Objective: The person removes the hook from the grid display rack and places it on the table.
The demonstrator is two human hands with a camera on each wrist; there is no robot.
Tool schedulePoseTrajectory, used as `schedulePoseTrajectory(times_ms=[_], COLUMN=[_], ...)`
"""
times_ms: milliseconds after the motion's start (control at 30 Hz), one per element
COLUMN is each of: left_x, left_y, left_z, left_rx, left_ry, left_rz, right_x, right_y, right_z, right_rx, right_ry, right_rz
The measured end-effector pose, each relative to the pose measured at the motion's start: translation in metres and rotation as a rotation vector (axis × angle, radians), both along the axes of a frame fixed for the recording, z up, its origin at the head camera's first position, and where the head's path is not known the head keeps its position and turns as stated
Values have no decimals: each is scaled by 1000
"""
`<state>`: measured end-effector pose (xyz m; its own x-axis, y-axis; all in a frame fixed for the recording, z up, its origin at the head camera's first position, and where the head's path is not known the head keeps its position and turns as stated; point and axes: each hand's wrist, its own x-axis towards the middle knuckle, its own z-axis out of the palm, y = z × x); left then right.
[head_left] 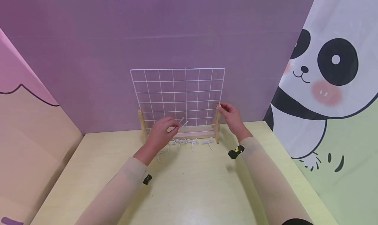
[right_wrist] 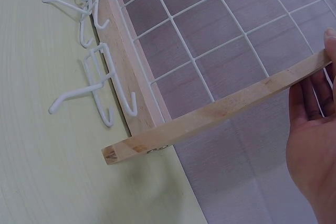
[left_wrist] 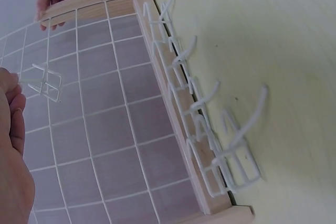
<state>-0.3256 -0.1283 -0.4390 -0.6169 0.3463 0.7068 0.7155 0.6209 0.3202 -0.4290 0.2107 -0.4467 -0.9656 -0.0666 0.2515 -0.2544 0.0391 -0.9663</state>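
Observation:
Between its thumb and fingers my left hand [head_left: 160,133] pinches a small white wire hook [left_wrist: 51,85], held up in front of a white wire grid [head_left: 177,69]. The grid stands upright in a wooden stand. At the right, my right hand [head_left: 233,120] grips the upper end of the stand's right post [head_left: 217,126] beside the grid's edge, thumb on the near side and fingers behind. Several more white hooks [head_left: 192,141] lie in a row along the stand's bottom bar [right_wrist: 123,72], their curved prongs pointing toward me.
The stand's left post [head_left: 142,123] rises beyond my left hand. Pale wood tabletop [head_left: 189,192] extends in front of the stand. Close behind is a purple backdrop [head_left: 177,28], with a panda picture [head_left: 313,120] on the right panel.

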Motion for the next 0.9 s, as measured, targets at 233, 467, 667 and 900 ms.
schedulePoseTrajectory(times_ms=[233, 467, 667, 900], left_x=[2, 6, 6, 7], left_y=[-7, -11, -14, -19], left_z=[-8, -13, -21, -26], left_rx=[-30, -62, -62, -78], left_ry=[-8, -38, 7, 12], left_rz=[-4, 7, -25, -33], right_x=[1, 1, 0, 1], right_y=[0, 1, 1, -1], right_z=[1, 0, -1, 0], right_rx=[6, 27, 27, 11], right_ry=[-5, -9, 1, 0], right_rz=[0, -6, -7, -11])
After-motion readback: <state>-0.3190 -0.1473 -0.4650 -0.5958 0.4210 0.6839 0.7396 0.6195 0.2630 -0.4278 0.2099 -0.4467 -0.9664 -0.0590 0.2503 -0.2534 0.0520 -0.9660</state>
